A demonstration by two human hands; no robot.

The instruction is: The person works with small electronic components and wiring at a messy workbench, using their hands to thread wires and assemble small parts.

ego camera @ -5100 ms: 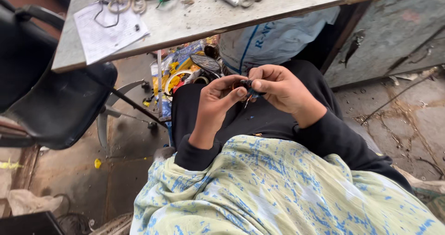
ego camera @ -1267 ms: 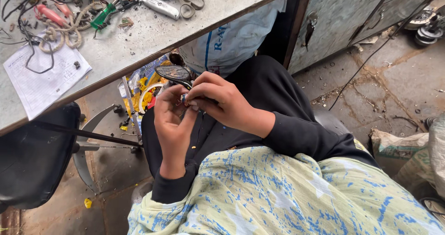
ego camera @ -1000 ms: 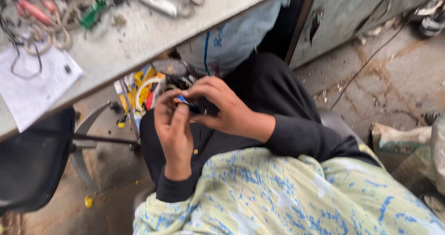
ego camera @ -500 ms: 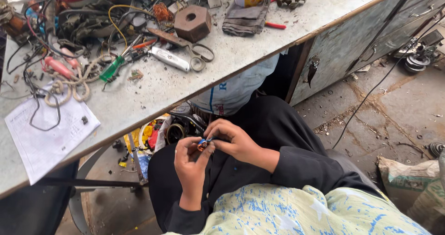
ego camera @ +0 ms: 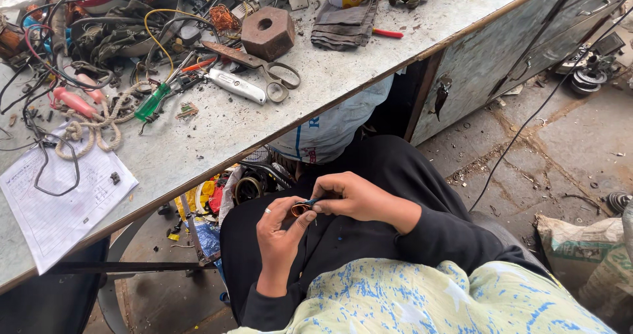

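Over my lap, my left hand (ego camera: 280,232) and my right hand (ego camera: 356,197) meet on a small round copper-coloured part (ego camera: 301,209). My left thumb and fingers pinch the part from below. The fingertips of my right hand press a thin dark tool or wire end (ego camera: 314,202) against its top edge. A ring shows on one finger of my left hand. Both arms are in black sleeves, and a pale blue-patterned cloth (ego camera: 422,301) covers my chest below them.
A grey workbench (ego camera: 217,126) stands in front, crowded with wires, scissors (ego camera: 264,70), a green-handled screwdriver (ego camera: 153,102), a rusty hexagonal block (ego camera: 268,33), rope and a paper sheet (ego camera: 56,199). A white sack (ego camera: 330,126) and coloured clutter sit under it. Cracked concrete floor lies right.
The camera has tilted up, bringing much more of the bench top into view. My hands stay together on the small part over my lap, with only small finger shifts.
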